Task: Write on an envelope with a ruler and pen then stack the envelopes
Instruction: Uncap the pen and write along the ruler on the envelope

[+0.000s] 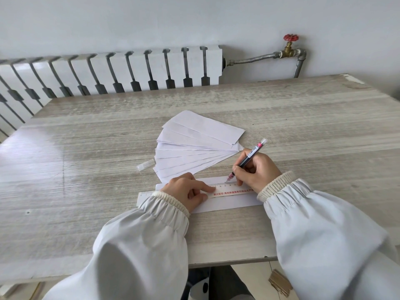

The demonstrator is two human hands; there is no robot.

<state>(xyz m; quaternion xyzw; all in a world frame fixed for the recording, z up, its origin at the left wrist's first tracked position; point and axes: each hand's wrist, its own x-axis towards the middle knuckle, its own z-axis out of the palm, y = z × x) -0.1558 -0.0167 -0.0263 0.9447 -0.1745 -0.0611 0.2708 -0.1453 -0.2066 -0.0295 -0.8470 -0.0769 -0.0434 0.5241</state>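
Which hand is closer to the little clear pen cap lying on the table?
Left. The left hand presses on the ruler, just right of and below the pen cap, not touching it. The right hand holds the pen farther right, past the fanned envelopes.

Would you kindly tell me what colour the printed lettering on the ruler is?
Red, on the ruler, clearest in the head view.

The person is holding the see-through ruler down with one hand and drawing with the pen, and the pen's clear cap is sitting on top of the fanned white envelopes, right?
Not quite. The head view shows the clear plastic pen cap lying on the grey wooden table, just left of the fanned white envelopes. The rest is right.
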